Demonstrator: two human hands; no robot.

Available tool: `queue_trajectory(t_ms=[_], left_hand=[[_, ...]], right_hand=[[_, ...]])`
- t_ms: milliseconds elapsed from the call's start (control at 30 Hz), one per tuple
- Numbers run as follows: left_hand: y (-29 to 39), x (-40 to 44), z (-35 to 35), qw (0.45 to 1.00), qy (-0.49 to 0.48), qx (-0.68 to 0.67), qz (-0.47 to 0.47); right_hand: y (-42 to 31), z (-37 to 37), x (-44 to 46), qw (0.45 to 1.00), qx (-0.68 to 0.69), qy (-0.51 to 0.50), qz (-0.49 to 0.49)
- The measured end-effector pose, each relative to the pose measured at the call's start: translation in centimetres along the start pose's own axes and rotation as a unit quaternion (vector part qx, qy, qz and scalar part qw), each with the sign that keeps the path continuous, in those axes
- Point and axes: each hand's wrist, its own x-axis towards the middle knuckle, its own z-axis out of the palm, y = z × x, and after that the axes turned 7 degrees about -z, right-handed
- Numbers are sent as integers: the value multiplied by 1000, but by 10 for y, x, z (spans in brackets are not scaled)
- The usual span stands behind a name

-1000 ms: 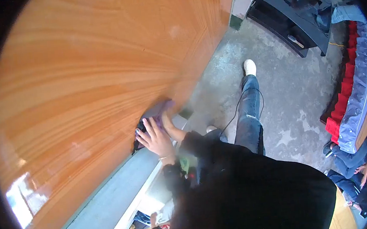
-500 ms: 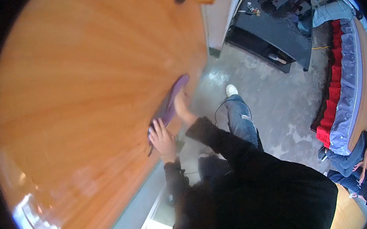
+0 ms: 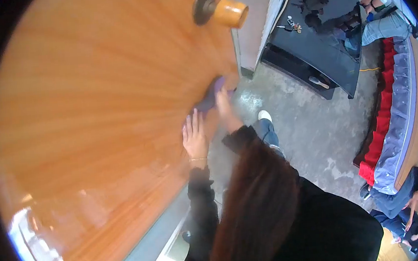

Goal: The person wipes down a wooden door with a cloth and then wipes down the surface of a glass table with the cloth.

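Observation:
A wooden door with a glossy orange-brown surface fills the left side. My left hand lies against it with the fingers stretched out, at the lower end of a dark purple cloth. Farther up, my right hand presses the upper part of that cloth to the door near its edge; it is blurred, with its fingers against the cloth. Above both hands a round wooden knob sticks out from the door.
Beyond the grey floor stands a black glass-topped table with small items on it. A bench with a grey-blue cover and red frill runs along the right. People sit at the upper right and lower right. Long hair hangs over the black sleeve.
Both hands and the cloth have moved up and right along the door toward its edge. The knob has come into view, and hair now hangs in front of the body.

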Motion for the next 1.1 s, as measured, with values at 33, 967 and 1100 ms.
queue_trajectory(t_ms=[33, 967, 1100], left_hand=[[-12, -22, -8, 1000, 6, 2, -1], [-206, -55, -629, 721, 555, 110, -400], [-231, -41, -708, 670, 605, 158, -400]], right_hand=[[-8, 4, -36, 998, -45, -3, -40], [-828, -35, -402, 359, 82, -107, -924], [-921, -8, -429, 252, 105, -48, -961]])
